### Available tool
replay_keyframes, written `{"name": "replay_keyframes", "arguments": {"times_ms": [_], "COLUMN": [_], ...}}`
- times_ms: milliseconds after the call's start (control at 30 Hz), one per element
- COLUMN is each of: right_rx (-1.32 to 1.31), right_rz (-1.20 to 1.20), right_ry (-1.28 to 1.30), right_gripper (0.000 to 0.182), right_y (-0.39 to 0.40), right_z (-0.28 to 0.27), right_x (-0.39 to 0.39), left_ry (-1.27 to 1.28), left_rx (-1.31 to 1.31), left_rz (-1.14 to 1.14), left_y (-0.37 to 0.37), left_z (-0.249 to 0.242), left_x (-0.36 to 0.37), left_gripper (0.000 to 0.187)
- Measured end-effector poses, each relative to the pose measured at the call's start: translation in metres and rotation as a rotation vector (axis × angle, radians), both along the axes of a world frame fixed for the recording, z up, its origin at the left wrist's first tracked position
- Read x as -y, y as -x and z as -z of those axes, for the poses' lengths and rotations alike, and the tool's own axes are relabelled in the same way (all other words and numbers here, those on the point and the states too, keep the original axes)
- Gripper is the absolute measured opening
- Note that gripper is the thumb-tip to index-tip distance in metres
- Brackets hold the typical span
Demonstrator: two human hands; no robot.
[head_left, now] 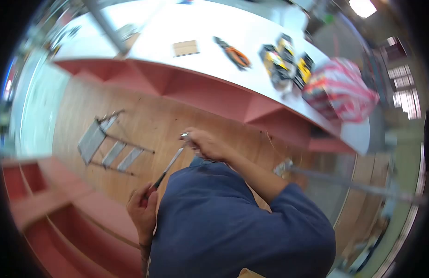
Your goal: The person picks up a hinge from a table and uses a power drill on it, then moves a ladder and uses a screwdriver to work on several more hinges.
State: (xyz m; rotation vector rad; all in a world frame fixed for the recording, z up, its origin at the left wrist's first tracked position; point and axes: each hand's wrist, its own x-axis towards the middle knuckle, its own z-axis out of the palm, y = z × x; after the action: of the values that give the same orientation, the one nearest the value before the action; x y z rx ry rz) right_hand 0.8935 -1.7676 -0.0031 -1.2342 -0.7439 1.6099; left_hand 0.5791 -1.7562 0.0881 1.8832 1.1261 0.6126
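My left hand [143,211] is closed around the handle of a screwdriver [166,171], whose grip is red and black. Its metal shaft slants up and to the right, in front of my body. At the far end of the shaft, my right hand [206,144] is closed on a small shiny metal piece [185,136]. The tip of the screwdriver reaches right up to these fingers. Both hands are above the wooden floor, close to my blue shirt.
Ahead stands a white-topped counter [177,28] with reddish open shelves. On it lie orange-handled pliers [234,54], a small brown board [185,48], yellow-black packages [275,65] and a striped plastic bag [339,90]. A step ladder [113,144] is on the floor; reddish shelving [80,194] stands lower left.
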Motion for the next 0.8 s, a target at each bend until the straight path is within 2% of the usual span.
{"name": "replay_keyframes", "arguments": {"times_ms": [67,100,200,233,300,367,433,467,533,567,633,700,767,800], "right_rx": [-0.034,0.001,0.031,0.026,0.15,0.113,0.083,0.076,0.075,0.074,0.083,0.046,0.1,0.144], "right_rz": [-0.017,-0.029,-0.043,-0.017,-0.123,-0.098,-0.075,-0.092,-0.1,-0.059,-0.016,0.006,0.014,0.031], "right_ry": [-0.073,-0.143,-0.115,-0.111,-0.16,-0.14,-0.122,-0.063,-0.011,-0.022,-0.037,0.097,0.105,0.123], "right_gripper": [0.038,0.037,0.037,0.037,0.036,0.037,0.037,0.037,0.036,0.035,0.034,0.033,0.032,0.031], "right_y": [-0.004,-0.007,-0.022,-0.029,-0.04,-0.043,-0.045,-0.044,-0.037,-0.03,-0.021,-0.014,0.0,0.007], "right_z": [0.003,0.012,-0.009,-0.014,-0.019,-0.013,-0.007,-0.004,0.001,0.003,-0.007,-0.026,-0.025,-0.023], "right_x": [-0.016,-0.026,-0.044,-0.047,-0.051,-0.054,-0.053,-0.052,-0.05,-0.045,-0.037,-0.034,-0.035,-0.036], "left_ry": [0.271,0.278,0.659,0.665,1.004,1.002,0.776,0.775,0.085,0.078,-0.209,-0.246,-0.284,0.07], "left_rx": [0.102,0.086,0.258,0.243,0.175,0.116,-0.137,-0.141,-0.286,-0.281,-0.388,-0.357,-0.333,-0.218], "left_rz": [-0.306,-0.255,-0.418,-0.396,-0.187,-0.212,-0.023,-0.007,0.274,0.284,0.508,0.543,0.569,0.403], "left_y": [-0.008,-0.018,-0.051,-0.053,-0.045,-0.044,-0.043,-0.037,-0.035,-0.029,-0.042,-0.03,-0.013,-0.007], "left_z": [0.002,-0.002,-0.026,-0.031,-0.036,-0.029,-0.023,-0.013,0.001,0.002,-0.021,-0.013,-0.009,-0.008], "left_x": [-0.013,-0.021,-0.046,-0.059,-0.085,-0.097,-0.11,-0.115,-0.121,-0.128,-0.136,-0.144,-0.148,-0.146], "left_gripper": [0.03,0.03,0.042,0.042,0.045,0.045,0.039,0.039,0.032,0.032,0.028,0.03,0.031,0.034]}}
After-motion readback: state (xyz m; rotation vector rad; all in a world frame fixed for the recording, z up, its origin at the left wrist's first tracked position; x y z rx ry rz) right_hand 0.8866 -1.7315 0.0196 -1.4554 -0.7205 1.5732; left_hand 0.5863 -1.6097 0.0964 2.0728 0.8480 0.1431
